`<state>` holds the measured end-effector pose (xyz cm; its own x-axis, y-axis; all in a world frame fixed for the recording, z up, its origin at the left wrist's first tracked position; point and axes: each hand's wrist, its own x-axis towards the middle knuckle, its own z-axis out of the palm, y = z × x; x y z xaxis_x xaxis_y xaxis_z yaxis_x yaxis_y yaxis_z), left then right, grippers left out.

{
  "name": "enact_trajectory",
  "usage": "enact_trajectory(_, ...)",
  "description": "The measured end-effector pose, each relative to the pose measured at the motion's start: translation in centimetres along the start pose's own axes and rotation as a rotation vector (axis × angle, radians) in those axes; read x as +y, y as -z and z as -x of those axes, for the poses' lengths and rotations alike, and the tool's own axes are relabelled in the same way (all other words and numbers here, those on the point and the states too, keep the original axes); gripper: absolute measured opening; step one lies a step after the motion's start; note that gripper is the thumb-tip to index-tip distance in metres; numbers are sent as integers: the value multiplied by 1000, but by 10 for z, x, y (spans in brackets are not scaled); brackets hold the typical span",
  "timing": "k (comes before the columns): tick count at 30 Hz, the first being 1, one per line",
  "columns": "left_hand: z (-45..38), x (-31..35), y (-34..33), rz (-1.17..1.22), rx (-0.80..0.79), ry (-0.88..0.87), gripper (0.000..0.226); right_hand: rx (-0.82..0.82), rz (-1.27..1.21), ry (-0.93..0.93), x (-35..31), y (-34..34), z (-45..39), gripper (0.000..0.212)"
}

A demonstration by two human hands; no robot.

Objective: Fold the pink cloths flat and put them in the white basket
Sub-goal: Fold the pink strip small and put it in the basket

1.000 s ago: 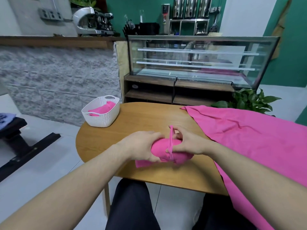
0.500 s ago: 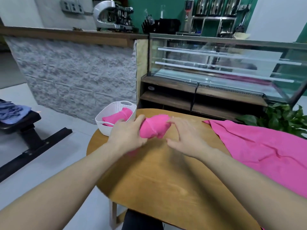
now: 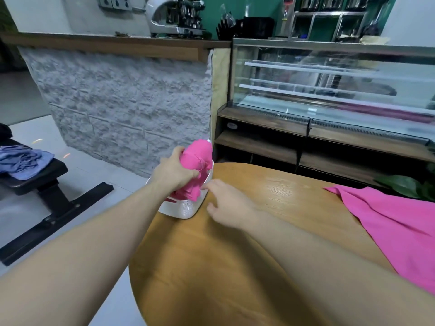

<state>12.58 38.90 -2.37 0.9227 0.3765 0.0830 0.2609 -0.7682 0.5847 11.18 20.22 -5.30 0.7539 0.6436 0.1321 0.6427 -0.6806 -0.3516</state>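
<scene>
Here, in the head view, the person's left hand [image 3: 173,171] grips a rolled, bundled pink cloth [image 3: 196,169], fingers curled round its near side, and holds it directly over the white basket [image 3: 186,209]. The lower end of the bundle dips inside the basket's rim; whether it touches the bottom cannot be told, since the hand and the cloth hide the inside. A strip of another pink piece [image 3: 170,199] shows at the basket's near edge. The basket stands at the far left edge of the round wooden table [image 3: 235,267].

The right hand [image 3: 227,203] is held just beside the basket's right wall, fingers loosely spread and gripping nothing; whether a fingertip touches the basket is unclear.

On the right side of the table a large pink cloth [image 3: 397,227] lies spread out and unfolded, well apart from the basket and running off the frame.

Beyond the table stand a grey stone-faced counter [image 3: 127,107] and a glass display case [image 3: 329,85]. To the left, a dark bench [image 3: 47,180] carries a crumpled blue cloth [image 3: 23,160].
</scene>
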Motion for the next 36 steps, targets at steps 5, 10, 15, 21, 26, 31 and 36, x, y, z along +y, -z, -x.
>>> enact_trajectory(5,-13,-17,-14,-83,-129,-46,103,-94,78,49,3,-13,-36,41)
enact_trajectory(10,-16,-28,-19,-308,-275,-64,113,-51,21,87,17,-22,-37,42)
enact_trajectory(15,-7,-22,-26,-598,-210,-64,96,-27,13,99,15,-25,-42,37)
enact_trajectory(21,-13,-9,-18,-537,-492,39,92,-58,46,70,11,-29,-40,19)
enact_trajectory(26,-16,4,-5,-313,-556,17,65,-49,-71,-20,10,-24,-32,20)
enact_trajectory(31,3,10,-21,-336,-517,-8,66,-41,-68,48,15,-19,-24,19)
enact_trajectory(36,9,2,-37,-397,-423,-36,55,-43,-106,89,13,-17,-25,19)
